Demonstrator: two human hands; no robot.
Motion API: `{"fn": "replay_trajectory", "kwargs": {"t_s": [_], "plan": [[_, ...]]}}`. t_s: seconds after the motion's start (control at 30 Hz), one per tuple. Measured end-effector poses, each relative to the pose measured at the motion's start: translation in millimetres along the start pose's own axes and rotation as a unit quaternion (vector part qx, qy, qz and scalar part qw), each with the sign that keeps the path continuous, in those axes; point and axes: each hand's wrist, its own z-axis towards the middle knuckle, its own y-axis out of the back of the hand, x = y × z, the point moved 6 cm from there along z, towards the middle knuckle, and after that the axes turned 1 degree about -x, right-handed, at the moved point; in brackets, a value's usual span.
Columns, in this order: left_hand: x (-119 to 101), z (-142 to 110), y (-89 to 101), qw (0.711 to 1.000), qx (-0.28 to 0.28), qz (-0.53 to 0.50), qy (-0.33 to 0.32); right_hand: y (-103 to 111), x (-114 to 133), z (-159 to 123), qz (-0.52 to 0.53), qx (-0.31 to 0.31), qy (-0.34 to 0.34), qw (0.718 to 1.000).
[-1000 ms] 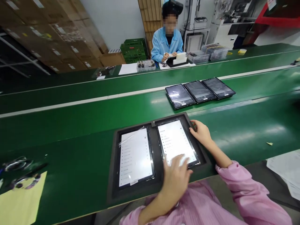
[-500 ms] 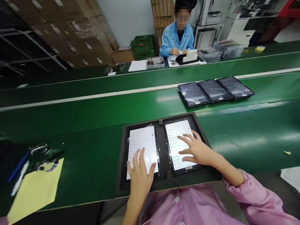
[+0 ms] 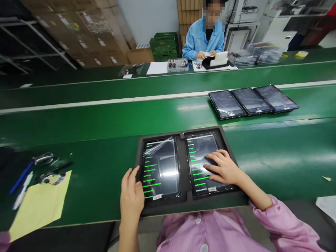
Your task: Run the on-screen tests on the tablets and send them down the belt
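Observation:
Two tablets lie side by side in a black tray at the bench's front edge. The left tablet and the right tablet both show dark screens with lists of green text. Clear film is lifted across the left one's top. My left hand rests at the left rim of the tray, fingers extended and holding nothing. Over the right tablet's screen, my right hand has its fingers spread; whether the fingertips touch the glass I cannot tell.
Several dark tablets lie in a row on the green belt beyond the tray. On the left are a yellow paper, a blue pen and a white pen. A co-worker in blue sits across the belt.
Both screens have turned from white lists to dark ones with green text. My left hand has moved left, off the left tablet to the tray's side. My right hand stays over the right tablet.

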Motion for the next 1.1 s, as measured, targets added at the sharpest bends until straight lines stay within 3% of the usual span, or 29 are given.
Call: {"fn": "replay_trajectory", "kwargs": {"t_s": [0.17, 0.37, 0.43, 0.5, 0.57, 0.63, 0.83, 0.9, 1.0, 1.1], "plan": [[-5, -9, 6.7, 0.999, -0.039, -0.004, -0.023, -1, -3, -4, -0.004, 0.025, 0.005, 1.0], [-7, -14, 1.5, 0.998, -0.038, 0.042, -0.034, 3, -4, -8, -0.031, -0.032, 0.006, 0.999], [-8, -13, 0.0, 0.998, -0.05, 0.042, -0.021, 7, -14, -15, -0.063, -0.084, -0.035, 0.994], [-8, -11, -3.0, 0.998, -0.056, 0.032, 0.005, 9, -37, -26, -0.103, -0.135, -0.136, 0.976], [-7, -7, -10.5, 0.999, -0.021, 0.031, 0.019, 4, -58, -38, -0.112, -0.16, -0.208, 0.958], [-6, -4, -18.5, 0.999, 0.035, 0.036, 0.011, -4, -69, -47, -0.084, -0.163, -0.228, 0.956], [-6, -10, -16.3, 0.994, 0.09, -0.011, -0.052, 4, -63, -64, -0.044, -0.129, -0.26, 0.956], [-6, -16, -15.0, 0.993, 0.104, -0.002, -0.049, 13, -56, -56, -0.049, -0.124, -0.262, 0.956], [-6, -21, -15.1, 0.991, 0.123, 0.034, -0.035, 25, -48, -35, -0.043, -0.166, -0.259, 0.95], [-7, -21, -16.6, 0.988, 0.133, 0.072, -0.033, 20, -34, -13, -0.001, -0.161, -0.19, 0.968]]}}
